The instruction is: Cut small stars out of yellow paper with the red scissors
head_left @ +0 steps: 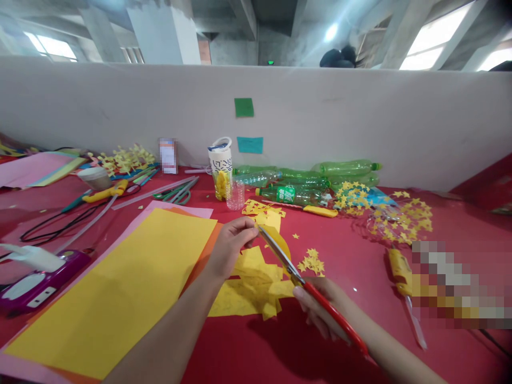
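Note:
My left hand (234,237) is closed in a pinch at the near end of a curved piece of yellow paper (283,242). Fingers hide the pinched edge. In my right hand (326,306) is a pair of scissors (334,316) with red handles; the metal blades point up and left, across the curved paper and close to my left fingertips. Beneath both hands lie yellow paper scraps (240,298) in a loose heap. A small pile of cut yellow paper stars (312,262) sits just beyond my right hand.
Yellow paper sheets (120,288) cover the left side. Glue guns lie left (106,192) and right (401,272). Along the back are green plastic bottles (306,194), a patterned cup (221,160), a yellow cutter knife (320,212) and green-handled scissors (182,193). A white partition (160,101) stands behind.

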